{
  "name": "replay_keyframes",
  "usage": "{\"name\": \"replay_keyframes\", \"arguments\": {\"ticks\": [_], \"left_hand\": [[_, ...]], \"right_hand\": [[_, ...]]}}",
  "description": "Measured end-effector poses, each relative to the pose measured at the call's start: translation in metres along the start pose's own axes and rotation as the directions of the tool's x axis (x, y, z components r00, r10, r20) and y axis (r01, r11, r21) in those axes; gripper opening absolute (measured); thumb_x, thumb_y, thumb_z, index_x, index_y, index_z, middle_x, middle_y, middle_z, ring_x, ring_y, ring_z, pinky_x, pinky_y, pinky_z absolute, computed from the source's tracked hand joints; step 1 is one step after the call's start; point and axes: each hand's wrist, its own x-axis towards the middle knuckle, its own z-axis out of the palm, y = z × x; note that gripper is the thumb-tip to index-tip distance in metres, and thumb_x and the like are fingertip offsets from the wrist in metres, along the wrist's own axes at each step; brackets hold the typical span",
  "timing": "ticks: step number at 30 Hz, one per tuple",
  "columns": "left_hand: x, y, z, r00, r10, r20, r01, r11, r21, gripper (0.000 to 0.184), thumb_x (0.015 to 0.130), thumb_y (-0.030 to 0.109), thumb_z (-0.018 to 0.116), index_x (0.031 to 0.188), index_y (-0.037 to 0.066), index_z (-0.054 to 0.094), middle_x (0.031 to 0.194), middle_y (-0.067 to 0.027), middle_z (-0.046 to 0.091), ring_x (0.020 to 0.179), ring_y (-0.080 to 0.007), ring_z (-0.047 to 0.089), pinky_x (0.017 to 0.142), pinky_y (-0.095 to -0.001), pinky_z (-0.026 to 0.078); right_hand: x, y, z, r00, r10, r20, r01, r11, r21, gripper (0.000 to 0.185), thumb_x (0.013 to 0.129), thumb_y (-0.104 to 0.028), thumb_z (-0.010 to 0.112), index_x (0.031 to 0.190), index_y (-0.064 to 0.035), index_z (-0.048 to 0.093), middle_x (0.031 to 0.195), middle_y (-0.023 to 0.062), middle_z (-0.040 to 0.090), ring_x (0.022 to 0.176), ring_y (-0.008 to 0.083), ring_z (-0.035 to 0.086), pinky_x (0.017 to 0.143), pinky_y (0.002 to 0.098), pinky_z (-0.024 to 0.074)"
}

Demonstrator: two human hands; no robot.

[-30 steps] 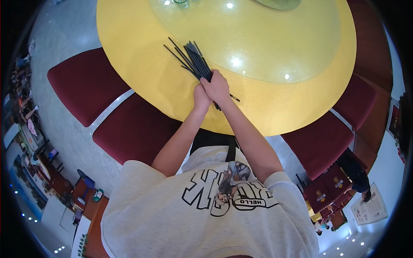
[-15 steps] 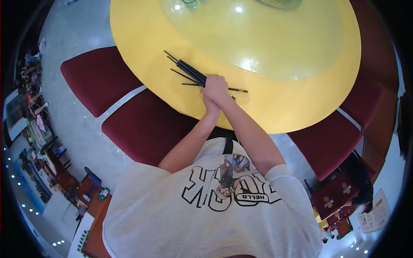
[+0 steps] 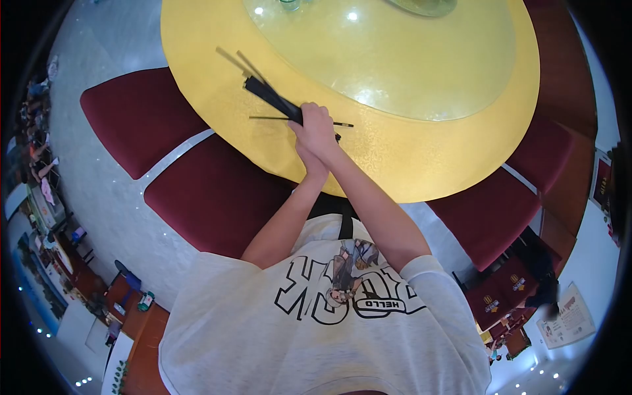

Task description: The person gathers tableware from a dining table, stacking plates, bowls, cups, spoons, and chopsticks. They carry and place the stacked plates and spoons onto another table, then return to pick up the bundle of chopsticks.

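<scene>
A bundle of black chopsticks point(image 3: 273, 97) is held above the yellow round table point(image 3: 421, 161). My right hand point(image 3: 316, 128) is closed around the bundle near its lower end. Beneath and against it, my left hand point(image 3: 311, 161) is mostly covered, and its fingers are hidden. Several sticks fan out from the bundle toward the upper left, two of them blurred. One stick lies crosswise, its patterned end poking out to the right of my right hand.
A glass turntable point(image 3: 421, 72) covers the table's middle, with a green glass point(image 3: 289, 4) and a plate point(image 3: 424, 5) at the top. Dark red chairs point(image 3: 210, 191) stand around the near edge. A person in dark clothing point(image 3: 543, 283) is at the far right.
Both hands have stayed together on the chopsticks while shifting slightly and turning the bundle further leftward. The sticks' spread has changed, with one now crosswise. The person at the right has moved a little.
</scene>
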Motion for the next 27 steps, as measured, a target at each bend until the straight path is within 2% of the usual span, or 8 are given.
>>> {"name": "replay_keyframes", "arguments": {"ticks": [3, 5, 6, 9, 21, 22, 23, 27], "left_hand": [[0.007, 0.020, 0.029, 0.994, -0.069, 0.086, 0.066, 0.997, 0.043, 0.034, 0.104, 0.029, 0.037, 0.127, 0.006, 0.046, 0.114, -0.0075, 0.055, 0.107, -0.0201, 0.055, 0.086, -0.0350, 0.048], [0.009, 0.029, 0.045, 0.924, 0.208, 0.322, -0.358, 0.170, 0.918, 0.030, 0.099, 0.022, 0.050, 0.123, 0.004, 0.047, 0.107, -0.0099, 0.060, 0.099, -0.0246, 0.061, 0.082, -0.0381, 0.050], [0.006, 0.032, 0.057, 0.891, 0.223, 0.395, -0.403, -0.010, 0.915, 0.033, 0.092, 0.017, 0.058, 0.122, 0.004, 0.052, 0.106, -0.0177, 0.061, 0.096, -0.0342, 0.062, 0.080, -0.0422, 0.050], [0.009, 0.029, 0.069, 0.869, 0.195, 0.455, -0.462, -0.013, 0.887, 0.037, 0.089, 0.019, 0.062, 0.119, 0.002, 0.048, 0.102, -0.0183, 0.062, 0.091, -0.0360, 0.064, 0.074, -0.0432, 0.050], [0.023, 0.006, 0.074, 0.876, -0.069, 0.477, -0.461, 0.170, 0.871, 0.027, 0.087, 0.007, 0.060, 0.114, 0.003, 0.055, 0.095, -0.0156, 0.067, 0.089, -0.0291, 0.066, 0.077, -0.0361, 0.053], [0.029, -0.003, 0.065, 0.962, -0.188, 0.200, -0.001, 0.727, 0.687, 0.025, 0.088, 0.007, 0.059, 0.112, 0.000, 0.056, 0.095, -0.0140, 0.067, 0.089, -0.0254, 0.066, 0.078, -0.0347, 0.053], [0.034, -0.013, 0.054, 0.893, -0.448, 0.034, 0.442, 0.890, 0.114, 0.023, 0.088, 0.007, 0.059, 0.110, -0.002, 0.057, 0.096, -0.0125, 0.067, 0.089, -0.0217, 0.066, 0.079, -0.0334, 0.053], [0.027, -0.025, 0.030, 0.935, -0.271, 0.229, 0.171, 0.911, 0.376, 0.026, 0.090, 0.007, 0.058, 0.113, -0.005, 0.057, 0.099, -0.0100, 0.065, 0.091, -0.0182, 0.064, 0.083, -0.0304, 0.052]], "right_hand": [[-0.009, -0.008, -0.022, 0.978, -0.048, -0.204, 0.070, 0.992, 0.104, 0.034, 0.083, -0.018, 0.070, 0.109, 0.0020, 0.059, 0.103, 0.0165, 0.065, 0.102, 0.0327, 0.060, 0.086, 0.0423, 0.0478], [-0.016, 0.005, -0.026, 0.973, 0.077, -0.216, 0.022, 0.908, 0.419, 0.047, 0.082, -0.021, 0.072, 0.125, -0.0094, 0.056, 0.125, 0.0173, 0.055, 0.107, 0.0356, 0.060, 0.090, 0.0419, 0.0488], [-0.021, 0.010, -0.027, 0.968, 0.140, -0.207, 0.000, 0.827, 0.562, 0.056, 0.081, -0.023, 0.074, 0.132, -0.0151, 0.054, 0.136, 0.0177, 0.050, 0.109, 0.0371, 0.061, 0.093, 0.0417, 0.0494], [-0.027, 0.018, -0.027, 0.859, 0.175, -0.481, 0.251, 0.675, 0.694, 0.020, 0.089, -0.012, 0.067, 0.099, 0.0037, 0.061, 0.092, 0.0096, 0.066, 0.087, 0.0189, 0.062, 0.077, 0.0343, 0.0503], [-0.038, 0.062, -0.021, 0.827, 0.187, -0.531, 0.351, 0.566, 0.746, 0.017, 0.088, -0.009, 0.069, 0.095, 0.0021, 0.058, 0.084, 0.0049, 0.061, 0.075, 0.0115, 0.057, 0.068, 0.0271, 0.0487], [-0.036, 0.064, -0.019, 0.817, 0.158, -0.555, 0.397, 0.545, 0.739, 0.019, 0.085, -0.008, 0.071, 0.095, 0.0014, 0.057, 0.083, 0.0042, 0.060, 0.074, 0.0116, 0.058, 0.068, 0.0270, 0.0489], [-0.038, 0.063, -0.022, 0.811, 0.162, -0.562, 0.407, 0.535, 0.741, 0.019, 0.085, -0.008, 0.071, 0.095, 0.0014, 0.057, 0.083, 0.0042, 0.060, 0.074, 0.0116, 0.058, 0.068, 0.0270, 0.0489], [-0.047, 0.062, -0.014, 0.864, 0.252, -0.436, 0.177, 0.660, 0.730, 0.028, 0.077, -0.008, 0.076, 0.095, 0.0003, 0.057, 0.085, 0.0059, 0.059, 0.080, 0.0131, 0.060, 0.073, 0.0282, 0.0489]]}}
